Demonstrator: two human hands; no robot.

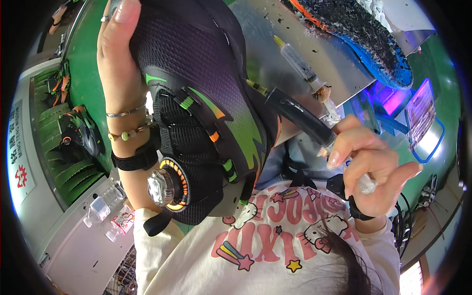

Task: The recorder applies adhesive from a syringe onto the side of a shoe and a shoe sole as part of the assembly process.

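A black, purple and green sports shoe (196, 73) fills the middle of the view, with a ridged round dial and a clear knob near its lower end. My left hand (120, 54) holds the shoe along its left side, thumb up against the upper; the other fingers are partly hidden. In my right hand (376, 167) is a syringe (301, 118) filled with black stuff, its plunger end between the fingers. The syringe's yellowish tip points at the shoe's right side, close to the edge; whether it touches I cannot tell.
On a metal plate (263, 29) lies a second syringe (300, 64) with a yellow tip. Beyond it is a blue-edged pad (393, 61) covered with dark fuzz. A purple-lit box (393, 101) and blue-framed stand (425, 123) are right. Another shoe (81, 130) and bottles (105, 204) are left.
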